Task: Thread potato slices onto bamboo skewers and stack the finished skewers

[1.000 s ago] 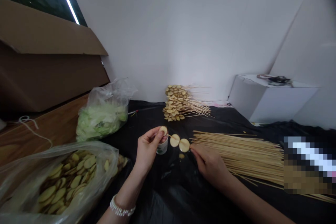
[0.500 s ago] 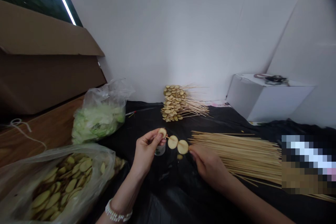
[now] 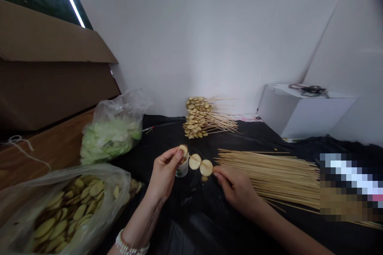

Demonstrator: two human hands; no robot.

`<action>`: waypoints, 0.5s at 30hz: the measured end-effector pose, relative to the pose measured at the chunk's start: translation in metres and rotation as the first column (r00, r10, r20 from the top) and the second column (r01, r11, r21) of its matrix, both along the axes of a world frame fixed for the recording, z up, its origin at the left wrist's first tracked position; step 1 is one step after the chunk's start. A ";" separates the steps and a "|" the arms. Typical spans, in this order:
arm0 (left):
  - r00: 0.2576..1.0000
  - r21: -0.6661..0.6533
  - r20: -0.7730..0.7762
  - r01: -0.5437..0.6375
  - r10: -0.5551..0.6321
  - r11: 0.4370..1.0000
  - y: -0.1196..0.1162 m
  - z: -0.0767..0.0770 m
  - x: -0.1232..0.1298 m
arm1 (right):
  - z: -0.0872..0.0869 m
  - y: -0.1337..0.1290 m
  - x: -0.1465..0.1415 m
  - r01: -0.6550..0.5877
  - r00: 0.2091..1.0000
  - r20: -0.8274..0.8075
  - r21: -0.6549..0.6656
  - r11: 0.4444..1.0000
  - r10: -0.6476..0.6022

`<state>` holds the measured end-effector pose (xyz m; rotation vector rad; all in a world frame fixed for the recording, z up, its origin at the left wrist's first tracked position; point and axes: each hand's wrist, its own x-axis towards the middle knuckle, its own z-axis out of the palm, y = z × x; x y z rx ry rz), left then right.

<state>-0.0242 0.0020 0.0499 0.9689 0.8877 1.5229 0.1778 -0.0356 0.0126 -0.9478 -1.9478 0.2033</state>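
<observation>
We had the bamboo skewer (image 3: 190, 156) lower-centre in frame, sloping down rightward through two potato slices (image 3: 206, 168), right hand (image 3: 237, 185) gripping its lower-right part, left hand (image 3: 164, 169) pinching a third slice (image 3: 183, 150) at its upper-left end.

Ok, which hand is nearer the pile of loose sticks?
Right. The right hand is by the left end of the loose sticks; the left hand is farther off to their left, pinching a round slice.

Clear plastic bag of pale round slices (image 3: 121, 177) left, thin tan wooden sticks (image 3: 278, 175) right.
Between them, a white cylindrical cup (image 3: 181, 169) stands on black plastic sheeting (image 3: 191, 215), before piled skewered slices (image 3: 196, 117).
</observation>
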 end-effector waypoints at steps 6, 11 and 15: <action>1.000 -0.010 -0.001 0.002 -0.002 1.000 -0.002 -0.002 0.004 | -0.006 0.002 0.000 0.070 0.996 0.048 0.165 0.984 -0.079; 1.000 -0.007 -0.019 0.019 -0.019 1.000 -0.002 -0.006 0.004 | 0.002 -0.002 -0.002 0.050 0.998 0.033 0.057 0.997 -0.052; 0.998 0.000 -0.055 0.038 -0.038 0.999 -0.001 -0.008 0.003 | 0.006 -0.003 -0.002 0.016 1.000 0.004 -0.083 0.996 -0.016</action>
